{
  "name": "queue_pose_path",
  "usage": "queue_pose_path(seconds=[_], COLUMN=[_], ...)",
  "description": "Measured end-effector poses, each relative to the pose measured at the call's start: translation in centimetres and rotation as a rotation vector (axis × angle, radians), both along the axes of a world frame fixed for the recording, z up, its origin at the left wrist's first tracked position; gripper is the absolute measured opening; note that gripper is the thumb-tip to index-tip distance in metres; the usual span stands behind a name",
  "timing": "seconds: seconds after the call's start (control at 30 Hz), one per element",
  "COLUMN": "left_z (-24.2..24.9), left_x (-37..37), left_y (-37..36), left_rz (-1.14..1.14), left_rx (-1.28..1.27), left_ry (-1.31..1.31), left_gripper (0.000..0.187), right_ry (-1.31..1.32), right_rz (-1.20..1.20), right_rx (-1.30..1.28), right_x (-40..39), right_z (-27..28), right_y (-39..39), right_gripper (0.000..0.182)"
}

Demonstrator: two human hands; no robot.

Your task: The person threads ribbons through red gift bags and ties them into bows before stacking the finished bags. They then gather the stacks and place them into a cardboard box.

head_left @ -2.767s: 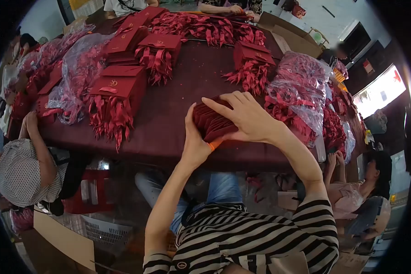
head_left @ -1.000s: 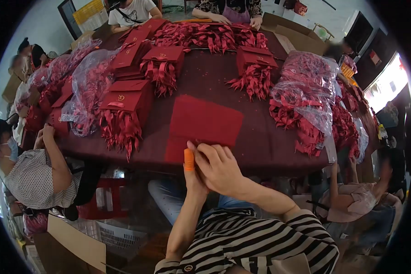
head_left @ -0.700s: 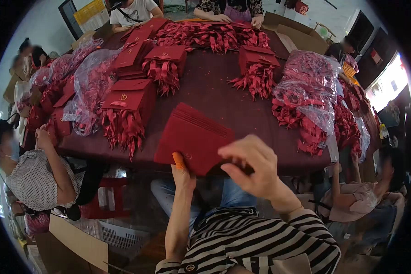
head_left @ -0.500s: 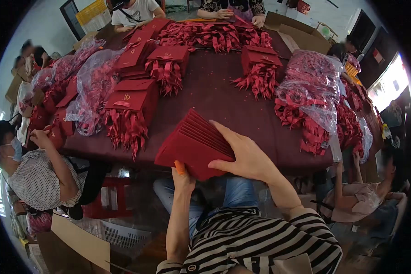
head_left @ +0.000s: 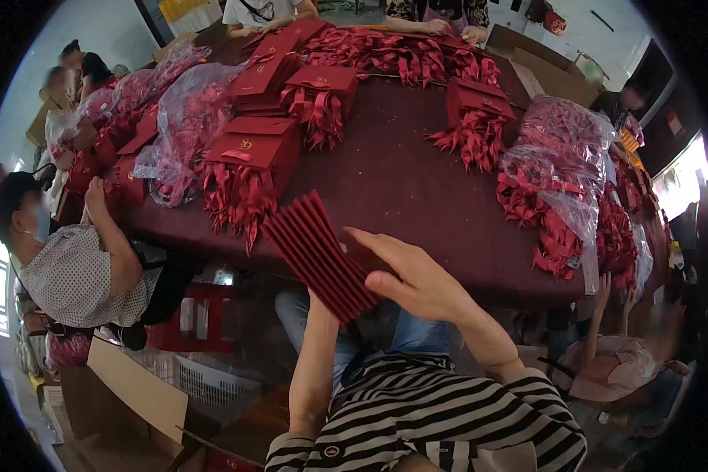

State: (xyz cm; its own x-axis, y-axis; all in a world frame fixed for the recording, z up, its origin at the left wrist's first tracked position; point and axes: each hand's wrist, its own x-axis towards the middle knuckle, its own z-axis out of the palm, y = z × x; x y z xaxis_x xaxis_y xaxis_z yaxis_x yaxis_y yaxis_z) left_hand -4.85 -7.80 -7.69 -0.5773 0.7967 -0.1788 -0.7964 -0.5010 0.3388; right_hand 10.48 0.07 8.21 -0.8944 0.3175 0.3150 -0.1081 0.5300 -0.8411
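Note:
A stack of red folded paper bags [head_left: 319, 256] is held over the table's near edge, its layered edges turned up toward me. My left hand [head_left: 321, 313] grips it from below and behind, with the fingers hidden by the stack. To its right is my right hand [head_left: 417, 279], fingers stretched out and the thumb apart from them, the thumb tip right at the stack's side. Nothing shows in the right palm.
The dark red table [head_left: 377, 157] carries piles of red bags with ribbons [head_left: 248, 157], another ribboned pile [head_left: 480, 110] and plastic-wrapped bundles [head_left: 562, 149]. A person [head_left: 79, 267] sits at the left; others are around the table. A cardboard box [head_left: 126, 401] stands lower left.
The stack has tipped so that its edges face me rather than its broad red side. My right hand has come off its face to the side. The view has shifted slightly left.

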Motion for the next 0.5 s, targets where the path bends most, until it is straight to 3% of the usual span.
queue_pose_path(seconds=[0.03, 0.1, 0.2, 0.37, 0.5], left_z=[-0.3, -0.8, -4.0, 0.6, 0.2], left_x=[0.0, 0.1, -0.6, 0.4, 0.8], left_y=[-0.3, -0.7, -1.9, -3.5, -4.3], left_rz=[-0.050, -0.147, -0.195, -0.149, -0.035], left_rx=[0.057, 0.174, 0.143, 0.028, -0.150], left_ry=[0.008, 0.024, -0.173, -0.173, -0.175], left_gripper=[0.035, 0.033, 0.034, 0.035, 0.036], right_ry=[0.000, -0.007, -0.002, -0.046, -0.047], right_rz=[0.007, 0.063, 0.050, 0.080, 0.068], right_rx=[-0.004, -0.499, -0.444, -0.395, -0.409], right_x=[-0.2, -0.8, -1.6, -2.6, -3.3], right_z=[0.2, 1.0, 1.2, 0.4, -0.7], right_y=[-0.1, -0.5, -0.9, -1.5, -2.3], right_gripper=[0.069, 0.047, 0.046, 0.041, 0.041])
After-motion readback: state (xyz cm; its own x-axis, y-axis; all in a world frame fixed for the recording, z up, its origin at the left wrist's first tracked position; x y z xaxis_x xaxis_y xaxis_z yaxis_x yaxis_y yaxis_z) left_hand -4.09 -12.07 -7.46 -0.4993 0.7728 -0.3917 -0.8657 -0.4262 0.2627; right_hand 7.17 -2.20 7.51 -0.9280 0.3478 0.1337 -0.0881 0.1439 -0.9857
